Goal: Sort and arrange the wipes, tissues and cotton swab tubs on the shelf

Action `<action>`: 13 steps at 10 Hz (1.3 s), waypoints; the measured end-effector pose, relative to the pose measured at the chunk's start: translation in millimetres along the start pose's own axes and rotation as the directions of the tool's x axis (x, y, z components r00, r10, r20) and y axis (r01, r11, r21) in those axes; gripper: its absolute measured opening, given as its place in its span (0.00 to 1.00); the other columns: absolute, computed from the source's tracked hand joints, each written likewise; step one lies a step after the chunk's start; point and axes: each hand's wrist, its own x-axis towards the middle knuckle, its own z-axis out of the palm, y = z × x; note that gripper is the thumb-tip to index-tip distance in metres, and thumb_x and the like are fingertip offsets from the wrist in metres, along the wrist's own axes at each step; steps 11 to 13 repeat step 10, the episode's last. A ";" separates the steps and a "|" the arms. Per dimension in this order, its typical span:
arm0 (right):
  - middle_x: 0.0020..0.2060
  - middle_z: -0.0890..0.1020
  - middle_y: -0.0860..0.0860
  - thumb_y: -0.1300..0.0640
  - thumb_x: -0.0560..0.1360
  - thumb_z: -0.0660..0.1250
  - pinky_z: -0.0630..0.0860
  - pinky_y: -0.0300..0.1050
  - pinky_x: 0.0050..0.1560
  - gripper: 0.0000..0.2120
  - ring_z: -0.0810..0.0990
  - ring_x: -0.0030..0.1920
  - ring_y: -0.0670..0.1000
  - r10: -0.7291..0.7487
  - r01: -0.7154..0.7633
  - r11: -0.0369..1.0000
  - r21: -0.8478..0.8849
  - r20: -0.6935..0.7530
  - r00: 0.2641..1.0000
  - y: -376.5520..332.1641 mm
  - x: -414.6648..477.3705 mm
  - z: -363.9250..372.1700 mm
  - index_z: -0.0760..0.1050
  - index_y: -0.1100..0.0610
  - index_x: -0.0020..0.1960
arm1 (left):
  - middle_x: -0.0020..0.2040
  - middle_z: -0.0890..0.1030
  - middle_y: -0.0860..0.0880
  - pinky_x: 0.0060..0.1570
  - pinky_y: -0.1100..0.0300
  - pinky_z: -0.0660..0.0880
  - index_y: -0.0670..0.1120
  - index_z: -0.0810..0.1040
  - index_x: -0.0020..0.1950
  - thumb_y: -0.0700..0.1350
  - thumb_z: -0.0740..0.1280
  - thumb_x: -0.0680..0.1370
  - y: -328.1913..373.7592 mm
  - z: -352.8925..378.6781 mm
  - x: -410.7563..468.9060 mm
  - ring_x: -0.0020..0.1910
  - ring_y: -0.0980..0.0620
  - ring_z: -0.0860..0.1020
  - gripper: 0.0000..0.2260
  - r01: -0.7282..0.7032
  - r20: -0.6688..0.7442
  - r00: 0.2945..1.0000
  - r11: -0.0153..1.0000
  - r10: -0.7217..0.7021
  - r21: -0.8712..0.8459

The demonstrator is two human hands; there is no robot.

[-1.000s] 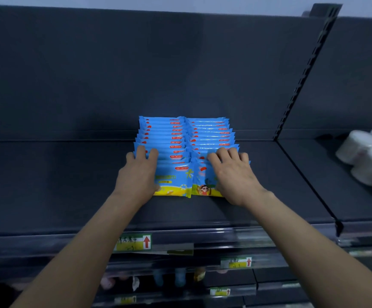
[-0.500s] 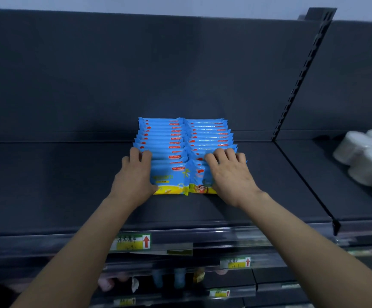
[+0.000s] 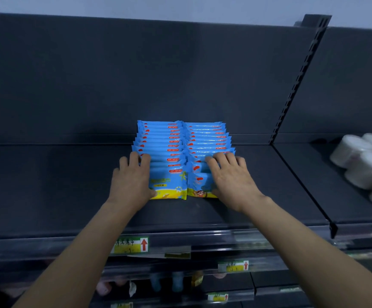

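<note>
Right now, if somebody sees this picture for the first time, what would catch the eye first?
The two rows of glossy bright blue plastic wipe packs stand out first, in the middle of the dark grey metal shelf. The left hand and the right hand rest on the front packs, one on each row. At the far right, plump white paper rolls lie piled in the neighbouring bay.
</note>
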 end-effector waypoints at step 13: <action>0.66 0.71 0.49 0.45 0.79 0.58 0.56 0.43 0.67 0.24 0.65 0.67 0.51 0.013 0.003 0.967 0.255 -0.060 0.998 18.4 2.6 -44.5 0.63 0.54 0.72 | 0.59 0.74 0.42 0.62 0.47 0.64 0.41 0.73 0.62 0.47 0.69 0.74 11.6 -38.1 6.0 0.59 0.41 0.71 0.20 -0.113 -0.307 0.950 0.981 0.060 -0.159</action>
